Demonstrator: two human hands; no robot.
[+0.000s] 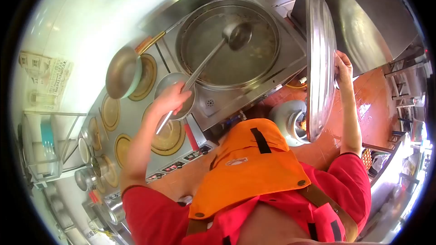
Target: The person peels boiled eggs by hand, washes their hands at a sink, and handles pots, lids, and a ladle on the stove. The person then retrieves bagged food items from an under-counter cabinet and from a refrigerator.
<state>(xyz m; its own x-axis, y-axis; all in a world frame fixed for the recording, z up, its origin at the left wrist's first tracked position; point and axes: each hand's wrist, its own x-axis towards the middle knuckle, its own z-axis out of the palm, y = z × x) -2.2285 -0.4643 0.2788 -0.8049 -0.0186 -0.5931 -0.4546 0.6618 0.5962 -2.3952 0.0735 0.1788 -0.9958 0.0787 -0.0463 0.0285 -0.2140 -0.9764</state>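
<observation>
My left hand [171, 100] is wrapped round the handle of a long metal ladle [205, 61]. The ladle's bowl is over a large round pot [180, 59] of cloudy liquid [227, 66]; I cannot tell whether it touches the liquid. Under my left hand sits a small grey pan [169, 81] with a red handle [191, 137]. On the right, my right hand [344, 66] grips a big round metal lid [321, 63] at its outer side, holding it nearly upright beside the pot. The lid's knob is mostly hidden by the fingers.
A frying pan [123, 73] lies left of the pot, near several round burner plates [168, 138] on the cooktop. A gas cylinder [286, 117] stands on the tiled floor [363, 122] below the lid. A wire rack [54, 149] hangs at the left wall.
</observation>
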